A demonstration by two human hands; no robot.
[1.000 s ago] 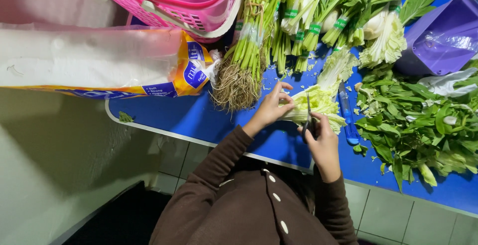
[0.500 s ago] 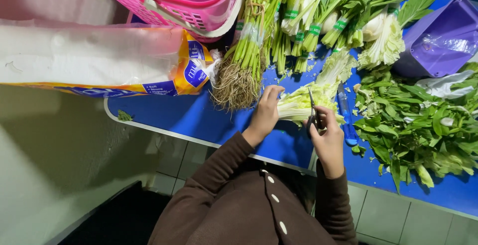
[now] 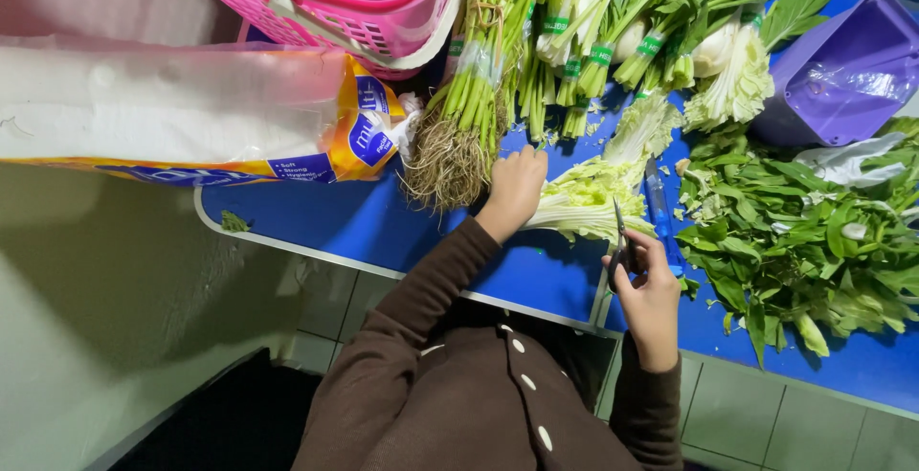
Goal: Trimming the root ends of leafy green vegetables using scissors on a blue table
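My left hand grips the stem end of a pale green leafy cabbage lying on the blue table. My right hand holds dark scissors, their blades pointing up at the cabbage's cut end. A blue-handled knife lies just right of the scissors. Both sleeves are brown.
A pile of loose green leaves lies at the right. Banded vegetable bundles and rooted green stalks lie at the back. A pink basket, a purple tub and a plastic-wrapped pack surround them.
My left hand has shifted left along the cabbage toward the rooted stalks. My right hand with the scissors has stayed at the cabbage's cut end.
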